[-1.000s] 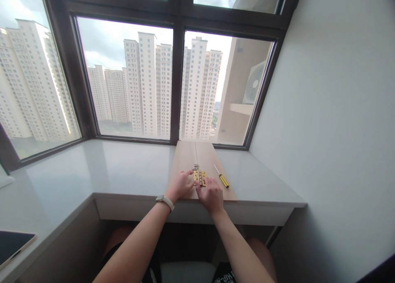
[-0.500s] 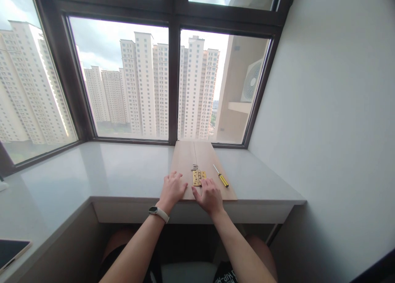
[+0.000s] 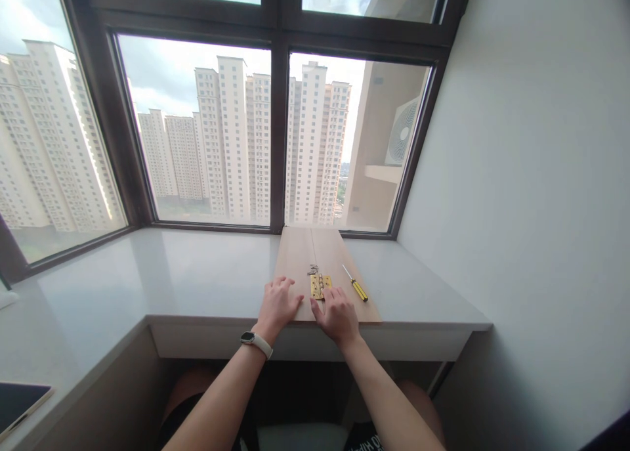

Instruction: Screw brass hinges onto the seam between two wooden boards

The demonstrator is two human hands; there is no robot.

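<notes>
My left hand (image 3: 279,301) rests at the left edge of the wooden boards (image 3: 298,254), fingers apart and holding nothing. My right hand (image 3: 337,312) lies at the boards' near end, its fingers spread and its fingertips at the lower right of a brass hinge (image 3: 316,287). The hinge lies opened flat across the seam between the two boards. Just beyond it sits a small cluster of screws (image 3: 314,269). A screwdriver (image 3: 358,287) with a yellow and black handle lies to the right, its tip pointing away from me.
The boards lie on a white counter (image 3: 211,274) that runs up to the window frame (image 3: 279,129). A white wall (image 3: 516,142) stands on the right. A dark flat device (image 3: 22,402) lies at the lower left.
The view has shifted slightly, so everything sits a little lower and further right. Both hands keep nearly the same place relative to the boards and hinge.
</notes>
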